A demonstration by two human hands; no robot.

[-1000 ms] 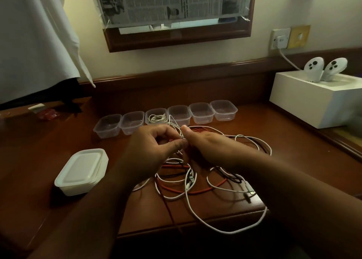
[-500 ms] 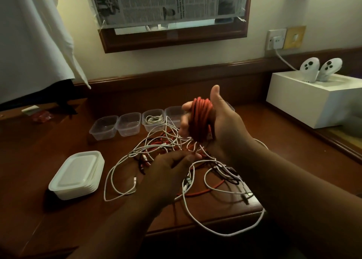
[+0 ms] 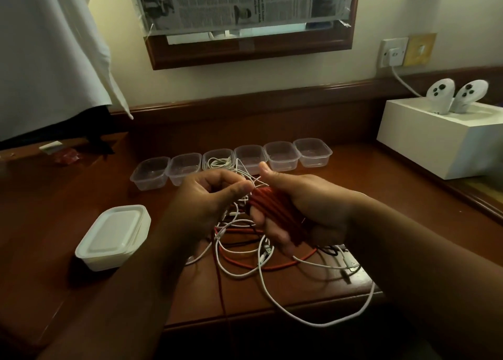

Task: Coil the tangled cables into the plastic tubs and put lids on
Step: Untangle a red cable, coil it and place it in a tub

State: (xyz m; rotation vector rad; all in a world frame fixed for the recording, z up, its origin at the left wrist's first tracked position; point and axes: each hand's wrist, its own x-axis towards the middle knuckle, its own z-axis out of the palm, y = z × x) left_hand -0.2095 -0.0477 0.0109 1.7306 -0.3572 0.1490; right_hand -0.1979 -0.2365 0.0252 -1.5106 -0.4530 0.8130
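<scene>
The right hand [image 3: 296, 210] is gripping the red cable coil [image 3: 275, 212] to keep its loops together, while the left hand [image 3: 215, 196] is pinching a white cable [image 3: 246, 173], probably to free it.

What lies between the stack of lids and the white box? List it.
In the head view, between the stack of lids and the white box lie both hands, the red coil and the tangled cables.

1 head cam, wide-angle, looks fwd & down, close over desk [image 3: 353, 185], facing wall
</scene>
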